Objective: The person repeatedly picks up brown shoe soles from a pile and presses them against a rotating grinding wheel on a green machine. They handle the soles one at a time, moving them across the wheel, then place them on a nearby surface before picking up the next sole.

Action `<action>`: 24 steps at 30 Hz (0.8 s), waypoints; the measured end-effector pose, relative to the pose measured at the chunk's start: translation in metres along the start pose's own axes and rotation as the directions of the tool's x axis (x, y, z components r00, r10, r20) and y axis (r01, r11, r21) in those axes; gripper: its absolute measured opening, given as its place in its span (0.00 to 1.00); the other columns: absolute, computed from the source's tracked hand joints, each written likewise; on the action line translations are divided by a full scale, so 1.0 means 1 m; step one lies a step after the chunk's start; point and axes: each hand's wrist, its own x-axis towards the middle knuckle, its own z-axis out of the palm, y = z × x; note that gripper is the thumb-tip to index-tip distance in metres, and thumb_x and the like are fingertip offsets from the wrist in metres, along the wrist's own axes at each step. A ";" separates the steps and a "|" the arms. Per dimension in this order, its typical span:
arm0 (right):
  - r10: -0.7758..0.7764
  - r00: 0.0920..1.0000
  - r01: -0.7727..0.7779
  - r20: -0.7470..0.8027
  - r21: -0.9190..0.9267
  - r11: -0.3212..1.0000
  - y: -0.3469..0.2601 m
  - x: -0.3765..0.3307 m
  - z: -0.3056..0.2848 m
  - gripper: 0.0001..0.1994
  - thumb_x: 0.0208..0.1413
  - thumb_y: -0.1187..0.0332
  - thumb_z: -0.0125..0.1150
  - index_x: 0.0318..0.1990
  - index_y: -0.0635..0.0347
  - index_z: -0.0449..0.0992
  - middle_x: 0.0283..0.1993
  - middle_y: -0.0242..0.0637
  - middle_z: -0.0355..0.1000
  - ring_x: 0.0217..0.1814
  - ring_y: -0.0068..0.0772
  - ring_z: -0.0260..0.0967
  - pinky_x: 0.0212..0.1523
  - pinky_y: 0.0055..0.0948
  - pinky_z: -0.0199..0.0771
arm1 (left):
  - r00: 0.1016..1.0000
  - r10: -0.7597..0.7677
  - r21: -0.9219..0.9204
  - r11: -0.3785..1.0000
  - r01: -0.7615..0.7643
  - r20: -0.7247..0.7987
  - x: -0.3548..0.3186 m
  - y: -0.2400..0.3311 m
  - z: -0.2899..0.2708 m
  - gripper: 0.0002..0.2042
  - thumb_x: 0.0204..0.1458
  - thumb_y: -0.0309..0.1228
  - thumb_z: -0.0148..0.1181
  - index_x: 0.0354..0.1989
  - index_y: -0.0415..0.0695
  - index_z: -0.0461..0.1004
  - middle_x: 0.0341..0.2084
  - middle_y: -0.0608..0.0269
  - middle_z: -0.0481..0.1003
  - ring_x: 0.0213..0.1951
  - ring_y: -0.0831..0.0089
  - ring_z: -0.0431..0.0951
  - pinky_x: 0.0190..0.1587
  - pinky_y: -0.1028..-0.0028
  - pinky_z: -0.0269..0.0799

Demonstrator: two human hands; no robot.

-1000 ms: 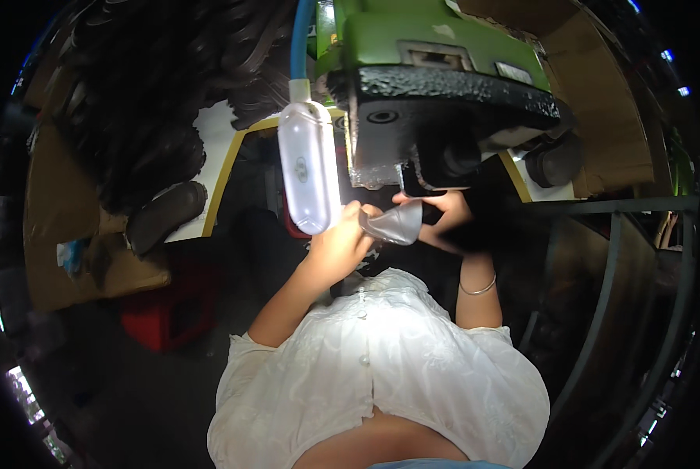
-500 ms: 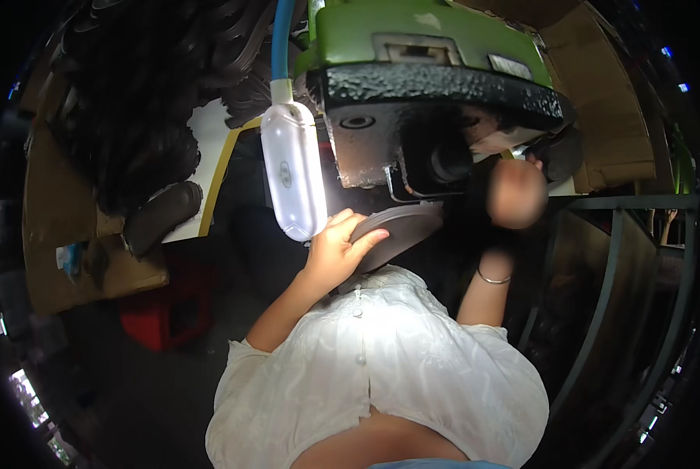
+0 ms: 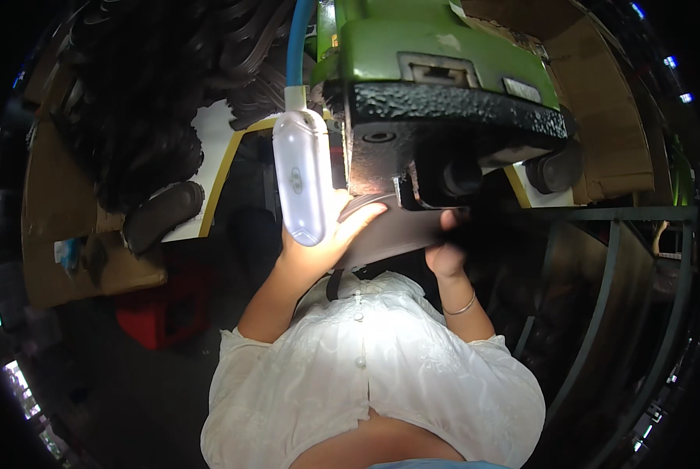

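Note:
Below a green machine head (image 3: 444,55) with a black underside, I hold a dark grey shoe sole (image 3: 389,234) crosswise in front of my body. My left hand (image 3: 333,244) is closed on its left end, thumb along the upper face; a white lamp (image 3: 297,180) covers part of that hand. At the sole's right end is my right hand (image 3: 446,254), its thumb and fingers curled about the edge, slightly blurred. Part of the sole lies under the machine's dark bracket and round knob (image 3: 461,180).
On the left, many dark soles are heaped in a cardboard box (image 3: 100,285), one sole (image 3: 162,215) lying nearest. Another sole (image 3: 555,168) rests by a cardboard box (image 3: 612,117) on the right. There is a metal frame (image 3: 608,273) at right and a red stool (image 3: 162,313) below left.
My right hand has come down and left, from beside the sole on the right to the held sole. The held sole and my left hand have shifted slightly left; the view has shifted slightly too.

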 end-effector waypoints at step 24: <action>0.693 0.568 -0.311 0.444 -0.664 0.680 0.011 -0.007 -0.024 0.26 0.44 0.66 0.63 0.51 0.70 0.64 0.48 0.42 0.67 0.51 0.30 0.61 0.52 0.28 0.61 | 0.957 -0.288 -0.630 0.748 0.208 -0.026 -0.004 0.021 0.028 0.08 0.50 0.27 0.55 0.36 0.36 0.73 0.29 0.60 0.74 0.31 0.74 0.73 0.36 0.76 0.68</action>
